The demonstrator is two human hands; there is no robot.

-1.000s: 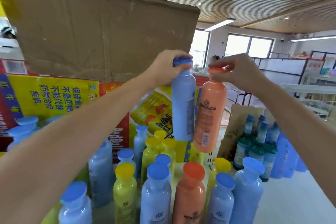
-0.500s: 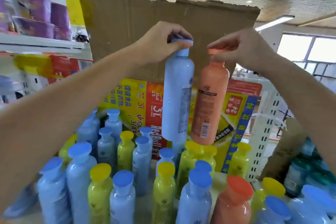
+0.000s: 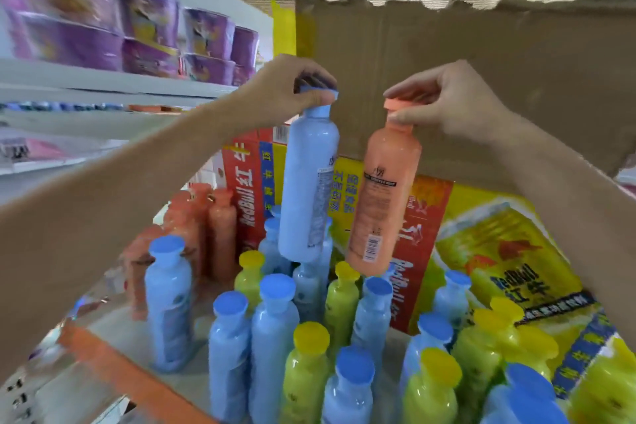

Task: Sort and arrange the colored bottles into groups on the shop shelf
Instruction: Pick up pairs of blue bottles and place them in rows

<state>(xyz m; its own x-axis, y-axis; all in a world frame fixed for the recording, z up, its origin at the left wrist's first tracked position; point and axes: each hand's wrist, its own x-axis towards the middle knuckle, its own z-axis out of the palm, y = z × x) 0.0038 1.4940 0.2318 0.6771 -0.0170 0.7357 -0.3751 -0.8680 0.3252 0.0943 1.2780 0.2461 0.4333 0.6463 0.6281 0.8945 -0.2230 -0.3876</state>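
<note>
Left hand has its fingers curled over the cap of a blue bottle; right hand pinches the cap of an orange bottle between thumb and fingertips. Both bottles hang in the air, close to upright, bases tipped slightly left, side by side with a narrow gap, over the middle of the shelf. Directly under them: a packed mix of standing blue bottles and yellow-green bottles running from the middle of the shelf to its front right. One blue bottle stands a bit apart on the left side of that cluster. A group of orange bottles stands near the back left corner. Red and yellow drink cartons line the back edge and lean in on the right, touching the rearmost bottles. A torn cardboard sheet rises above the cartons and blocks everything behind it. The upper shelf on the left carries purple tubs. Blue cap is mostly covered by the left fingers. The left forearm hides part of the shelf's left end. Left side is motion-blurred, so tub prints and price tags are unreadable. Bottle label text is too small to read. Front right bottles are cut off by the bottom edge, and the shelf surface under the cluster is hidden.
</note>
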